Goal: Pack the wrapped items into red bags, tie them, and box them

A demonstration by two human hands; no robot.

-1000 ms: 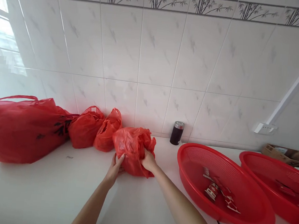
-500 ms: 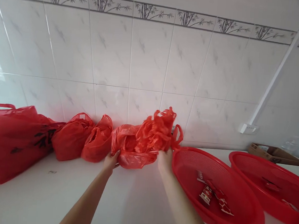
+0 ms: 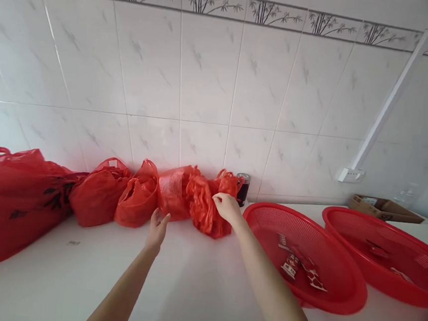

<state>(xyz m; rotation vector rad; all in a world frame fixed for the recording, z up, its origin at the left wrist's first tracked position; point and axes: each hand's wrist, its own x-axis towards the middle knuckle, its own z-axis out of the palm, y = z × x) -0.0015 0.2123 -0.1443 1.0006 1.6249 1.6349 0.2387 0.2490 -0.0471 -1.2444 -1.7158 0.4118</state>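
A crumpled red plastic bag (image 3: 195, 199) lies on the white counter against the tiled wall. My right hand (image 3: 227, 207) is closed on the bag's upper right edge, pinching the plastic. My left hand (image 3: 157, 228) hovers just in front of the bag's lower left side, fingers apart, holding nothing. Two smaller tied red bags (image 3: 119, 197) sit to the left of it, and a large red bag (image 3: 12, 198) stands at the far left.
A red mesh basket (image 3: 337, 296) with a few red packets (image 3: 298, 263) sits right of my right arm, a second red basket (image 3: 375, 282) beyond it. A dark canister (image 3: 242, 188) stands by the wall. A cardboard box (image 3: 384, 209) lies far right.
My right hand had lifted the bag's loose top up; now the bag is lowered and bunched against the wall. My left hand has let go of the bag's left side.
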